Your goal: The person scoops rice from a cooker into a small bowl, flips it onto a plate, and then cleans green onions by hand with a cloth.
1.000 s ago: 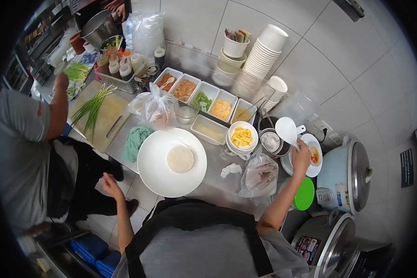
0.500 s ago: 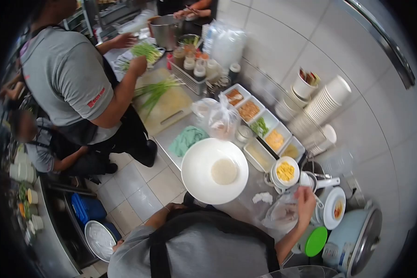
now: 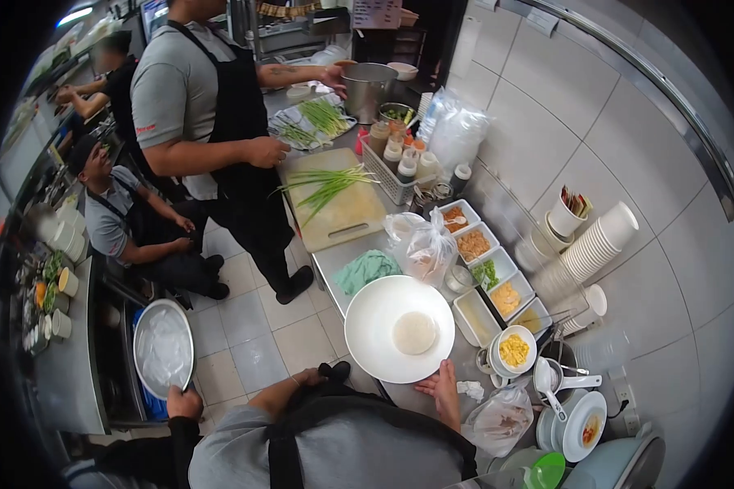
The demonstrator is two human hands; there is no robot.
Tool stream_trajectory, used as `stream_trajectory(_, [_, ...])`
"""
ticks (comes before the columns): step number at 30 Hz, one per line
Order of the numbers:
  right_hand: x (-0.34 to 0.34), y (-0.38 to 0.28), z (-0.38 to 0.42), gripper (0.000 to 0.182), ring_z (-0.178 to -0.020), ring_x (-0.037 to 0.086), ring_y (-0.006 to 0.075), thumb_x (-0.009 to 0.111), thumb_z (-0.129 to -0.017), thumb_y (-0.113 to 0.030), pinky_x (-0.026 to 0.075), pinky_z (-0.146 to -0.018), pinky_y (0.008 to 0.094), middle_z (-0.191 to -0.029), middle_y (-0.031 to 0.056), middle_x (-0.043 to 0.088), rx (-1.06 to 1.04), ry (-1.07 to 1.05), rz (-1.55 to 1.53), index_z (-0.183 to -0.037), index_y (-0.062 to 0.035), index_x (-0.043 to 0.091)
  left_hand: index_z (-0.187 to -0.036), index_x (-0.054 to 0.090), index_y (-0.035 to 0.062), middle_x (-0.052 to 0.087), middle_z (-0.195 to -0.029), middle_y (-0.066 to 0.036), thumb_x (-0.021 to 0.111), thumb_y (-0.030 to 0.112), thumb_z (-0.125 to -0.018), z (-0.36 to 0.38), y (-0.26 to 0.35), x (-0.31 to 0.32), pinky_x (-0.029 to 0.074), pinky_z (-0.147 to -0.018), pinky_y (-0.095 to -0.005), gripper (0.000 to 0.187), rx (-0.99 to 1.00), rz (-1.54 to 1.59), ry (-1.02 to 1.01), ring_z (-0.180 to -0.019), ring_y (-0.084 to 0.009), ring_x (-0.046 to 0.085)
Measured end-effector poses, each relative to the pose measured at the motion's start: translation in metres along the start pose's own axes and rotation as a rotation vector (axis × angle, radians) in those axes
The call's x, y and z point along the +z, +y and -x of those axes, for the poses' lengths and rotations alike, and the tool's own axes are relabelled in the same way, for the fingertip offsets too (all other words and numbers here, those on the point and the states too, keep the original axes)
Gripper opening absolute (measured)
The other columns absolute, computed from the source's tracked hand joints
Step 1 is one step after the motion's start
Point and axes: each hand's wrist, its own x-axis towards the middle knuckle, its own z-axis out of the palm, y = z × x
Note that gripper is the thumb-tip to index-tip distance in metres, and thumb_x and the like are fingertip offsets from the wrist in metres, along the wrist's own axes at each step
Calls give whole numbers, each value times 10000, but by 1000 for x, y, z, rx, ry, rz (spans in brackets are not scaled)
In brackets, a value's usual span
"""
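Note:
A large white bowl (image 3: pixel 363 334) sits at the counter's front edge, with a pale, whitish round patch (image 3: pixel 414 332) at its bottom. My right hand (image 3: pixel 442 393) is at the bowl's near right rim, open, its fingers stretched out. Low by my apron, my left hand (image 3: pixel 308 376) shows only in part, and its fingers are hidden. Right of my right hand lies a clear plastic bag (image 3: pixel 499 420) with something brownish inside. Beside it are a crumpled white tissue (image 3: pixel 470 389) and a small white bowl of yellow pieces (image 3: pixel 514 350).
Topping containers (image 3: pixel 473 244) line the wall behind a tied plastic bag (image 3: pixel 431 251). A green cloth (image 3: pixel 367 271) lies near a cutting board (image 3: pixel 334 204) with green onions. One co-worker (image 3: pixel 212 106) stands there; another person's hand (image 3: pixel 185 403) holds a metal bowl (image 3: pixel 165 346) at left.
My right hand has moved left from above the plastic bag to the white bowl's rim, its fingers now extended. A co-worker's arm reaches the pot. The metal bowl at left is now held higher.

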Motion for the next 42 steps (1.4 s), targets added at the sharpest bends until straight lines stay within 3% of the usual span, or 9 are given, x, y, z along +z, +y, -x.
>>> stream_trajectory(2, [3,2,-5,498,-823,631,316,267,-934,-456,535,-621,405,-1019,219,571,30,-12,-48,-1316,-145,192,-1020,613,10,584,-1092,-187,487,481,-820,-22,-15,36,421,-877,-411,527,-51,30,53,-1050,-316,541])
stream_trajectory(5, [11,1,-10,512,-881,615,331,244,-928,-486,534,-637,441,-1115,212,527,64,-47,-80,-1304,-139,210,-1082,587,25,564,-1137,-175,489,469,-823,-58,-53,69,405,-899,-419,523,65,72,5,-1077,-311,522])
stream_trajectory(8, [10,15,-21,541,-906,605,330,249,-916,-515,533,-637,446,-1151,202,508,60,-59,-111,-1289,-123,225,-1155,559,72,531,-1208,-126,492,428,-824,-81,-55,75,407,-898,-412,491,160,-141,-252,-1119,-284,495])
stream_trajectory(10, [9,19,-25,561,-915,599,326,261,-907,-533,534,-633,441,-1157,197,504,53,-61,-115,-1280,-114,234,-1152,560,71,534,-1198,-140,465,409,-845,-79,-49,74,408,-898,-412,466,211,-296,-303,-1122,-296,492])
stream_trajectory(14, [10,23,-25,589,-896,601,309,299,-884,-566,535,-620,427,-1154,180,501,42,-13,-99,-1254,-110,256,-1143,561,53,531,-1191,-161,455,429,-849,-43,-26,85,406,-902,-410,489,-79,-62,-72,-1121,-310,490])
stream_trajectory(18, [16,18,-18,573,-874,610,294,322,-883,-552,543,-587,402,-1122,168,513,9,27,-89,-1239,-107,262,-1133,562,35,528,-1184,-182,444,450,-853,-7,-19,98,404,-905,-408,514,-186,68,19,-1120,-324,488])
stream_trajectory(25, [16,22,-20,561,-760,637,267,350,-899,-487,555,-500,341,-1036,176,545,-58,41,-80,-1262,-75,235,-1116,563,4,522,-1173,-219,426,486,-860,25,-32,128,401,-910,-406,562,-262,147,56,-1117,-348,485])
stream_trajectory(34, [16,20,-17,521,-731,642,280,328,-920,-439,563,-499,354,-1016,193,554,-72,-3,-109,-1285,-83,220,-1141,530,-38,510,-1187,-231,406,550,-847,8,-42,143,379,-945,-391,669,-222,41,31,-1141,-343,469])
stream_trajectory(42, [16,22,-18,510,-697,643,284,328,-921,-434,560,-493,362,-982,185,573,-90,16,-91,-1286,-94,222,-1149,529,-28,490,-1211,-231,407,562,-838,-3,-53,140,363,-964,-394,678,-241,125,25,-1158,-339,453])
